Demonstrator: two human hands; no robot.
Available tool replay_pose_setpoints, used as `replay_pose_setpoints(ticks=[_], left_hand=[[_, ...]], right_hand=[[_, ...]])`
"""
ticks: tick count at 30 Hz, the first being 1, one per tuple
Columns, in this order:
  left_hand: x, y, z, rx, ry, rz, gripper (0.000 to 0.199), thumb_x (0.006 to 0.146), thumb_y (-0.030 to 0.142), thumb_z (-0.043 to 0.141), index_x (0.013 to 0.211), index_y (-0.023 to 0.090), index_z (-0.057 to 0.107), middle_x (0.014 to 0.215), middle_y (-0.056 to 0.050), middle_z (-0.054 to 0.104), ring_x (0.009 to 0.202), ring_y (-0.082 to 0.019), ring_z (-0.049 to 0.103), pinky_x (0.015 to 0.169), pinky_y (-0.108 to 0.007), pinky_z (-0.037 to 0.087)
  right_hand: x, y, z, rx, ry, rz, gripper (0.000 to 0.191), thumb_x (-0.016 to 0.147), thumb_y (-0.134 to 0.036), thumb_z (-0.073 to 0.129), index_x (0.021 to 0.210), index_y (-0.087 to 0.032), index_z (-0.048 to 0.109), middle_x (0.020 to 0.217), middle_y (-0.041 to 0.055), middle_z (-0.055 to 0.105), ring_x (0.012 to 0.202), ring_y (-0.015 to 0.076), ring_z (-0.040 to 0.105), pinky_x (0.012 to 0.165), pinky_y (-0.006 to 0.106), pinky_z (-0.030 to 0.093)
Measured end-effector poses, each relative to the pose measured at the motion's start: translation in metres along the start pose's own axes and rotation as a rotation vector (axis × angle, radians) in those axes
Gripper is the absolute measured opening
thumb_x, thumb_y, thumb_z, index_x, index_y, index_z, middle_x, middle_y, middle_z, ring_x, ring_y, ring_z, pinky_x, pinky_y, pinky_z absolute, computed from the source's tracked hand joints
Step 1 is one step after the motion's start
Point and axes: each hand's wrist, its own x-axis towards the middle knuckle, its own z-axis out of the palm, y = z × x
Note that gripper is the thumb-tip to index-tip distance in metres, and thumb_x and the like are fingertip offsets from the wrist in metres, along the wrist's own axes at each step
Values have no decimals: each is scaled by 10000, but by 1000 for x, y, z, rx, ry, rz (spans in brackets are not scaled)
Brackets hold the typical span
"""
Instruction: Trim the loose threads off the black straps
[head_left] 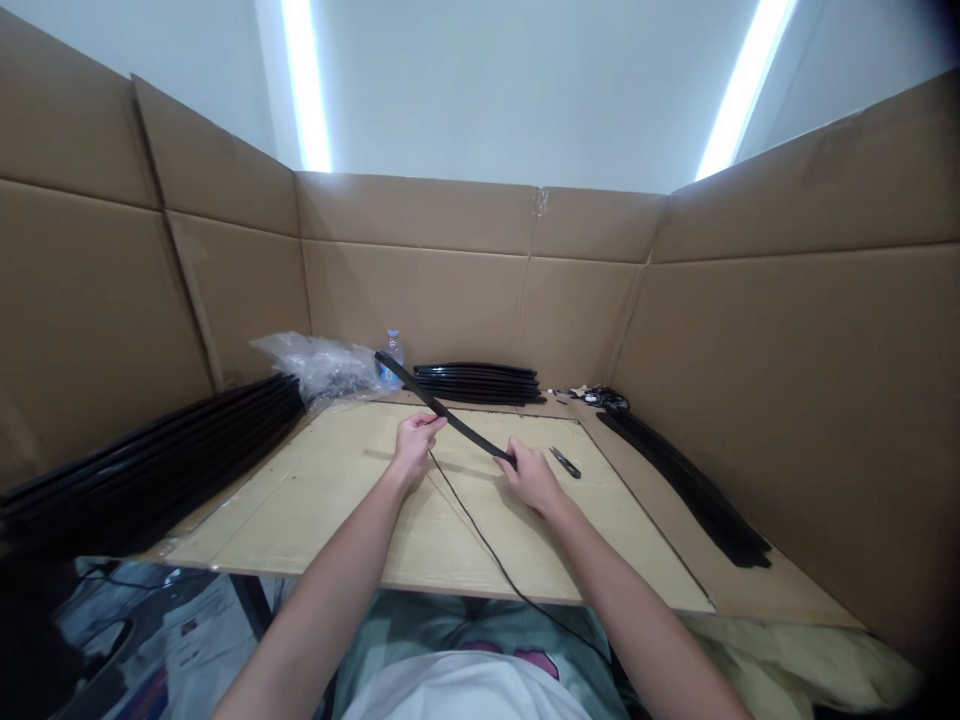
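A long, slightly curved black strip (pixel 469 432) is held at a slant above the pale board (pixel 322 500). Closed around its lower right end is my right hand (pixel 529 474). My left hand (pixel 417 441) pinches near the strip's middle, where a thin black cord (pixel 480 535) hangs from the fingers and runs down over the board's front edge toward my lap. Whether the cord is joined to the strip cannot be made out. A small black cutter or snips (pixel 565 462) lies on the board to the right of my right hand.
Black strips are stacked at the left (pixel 172 460) and the back (pixel 476 384), with more strips (pixel 686 485) on the right. A clear plastic bag (pixel 326 368) and a bottle (pixel 392 358) stand at the back left. Cardboard walls (pixel 465 290) enclose three sides.
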Motion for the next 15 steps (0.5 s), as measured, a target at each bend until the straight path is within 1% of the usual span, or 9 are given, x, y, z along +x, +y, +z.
replay_pose_setpoints(ticks=[3,6,9,12,15], left_hand=[[-1,2,3,7,-11,1,369,416,207,848,657,117,582,616,26,535,395,-3,325,381,-198,113],[-4,3,7,8,-37,5,394,408,185,845,720,117,615,654,24,540,413,-5,333,381,-193,113],[-8,2,10,6,-60,13,390,447,195,836,768,121,627,648,29,519,420,-8,321,383,-193,112],[-11,1,12,-1,-79,14,349,485,218,829,743,117,617,595,42,471,411,-8,293,386,-197,113],[-11,0,13,-18,-80,19,345,511,241,822,748,124,601,564,58,433,397,-6,253,385,-200,101]], right_hand=[[0,-1,3,-2,9,22,95,868,-305,455,843,-221,492,718,20,618,623,169,551,559,246,328],[0,-1,7,-18,27,62,102,873,-311,448,884,-221,494,778,37,636,675,180,569,566,252,322],[1,-1,9,-44,52,106,93,859,-290,468,914,-221,497,818,50,642,695,190,568,573,262,314],[2,-2,11,-69,86,141,109,828,-241,499,933,-211,506,868,74,635,720,200,563,593,274,313],[2,-4,11,-74,106,161,118,831,-270,497,926,-202,517,855,81,631,724,203,562,600,276,323]])
